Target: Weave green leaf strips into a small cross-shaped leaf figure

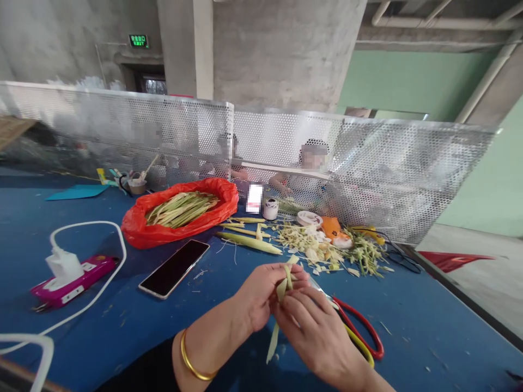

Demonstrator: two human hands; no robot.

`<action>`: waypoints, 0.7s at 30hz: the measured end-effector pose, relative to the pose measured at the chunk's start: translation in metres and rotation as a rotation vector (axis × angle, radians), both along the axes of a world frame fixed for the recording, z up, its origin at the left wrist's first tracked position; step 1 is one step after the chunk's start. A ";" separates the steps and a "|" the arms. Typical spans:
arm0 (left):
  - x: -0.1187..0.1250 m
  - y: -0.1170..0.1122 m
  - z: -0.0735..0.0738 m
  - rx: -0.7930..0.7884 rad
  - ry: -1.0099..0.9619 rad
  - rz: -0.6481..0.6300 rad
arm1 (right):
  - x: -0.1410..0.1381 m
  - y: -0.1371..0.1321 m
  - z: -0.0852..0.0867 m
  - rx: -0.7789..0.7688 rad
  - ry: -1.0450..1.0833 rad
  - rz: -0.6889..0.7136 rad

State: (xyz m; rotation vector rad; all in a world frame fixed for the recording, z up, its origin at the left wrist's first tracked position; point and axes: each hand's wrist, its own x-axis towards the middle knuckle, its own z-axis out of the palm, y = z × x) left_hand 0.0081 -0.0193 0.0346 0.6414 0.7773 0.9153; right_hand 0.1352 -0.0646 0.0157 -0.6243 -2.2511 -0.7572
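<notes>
A pale green strip of leaf, perhaps corn husk (281, 289), is folded into a loop between my two hands, and its loose end hangs below them. My left hand (261, 288) is closed, pinching the folded part between thumb and fingers. From the right, my right hand (310, 326) has its fingers curled in on the same strip. Partly behind my right hand lie scissors (363, 326) with red and yellow handles. Just beyond the hands, a larger green husk piece (251, 243) lies on the blue table (180, 332).
A red plastic bag (143, 234) holds many husk strips. Nearby are a phone (175, 269), a purple power strip (75, 283) with a white cable, a small can (270, 209), tape (309, 218) and husk scraps (306, 245). Behind a perforated metal screen (368, 163) sit other people.
</notes>
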 end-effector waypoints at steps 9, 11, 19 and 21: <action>-0.003 0.000 0.003 0.128 0.125 -0.036 | 0.020 0.013 -0.004 -0.606 1.095 -0.058; -0.003 0.000 0.004 0.134 0.144 -0.021 | 0.019 0.018 -0.007 -0.878 1.305 -0.088; -0.005 -0.001 0.005 0.193 0.126 -0.030 | 0.008 0.021 -0.007 -1.504 1.661 0.098; -0.004 -0.001 0.005 0.175 0.078 -0.072 | 0.009 0.021 -0.007 -1.655 1.670 0.157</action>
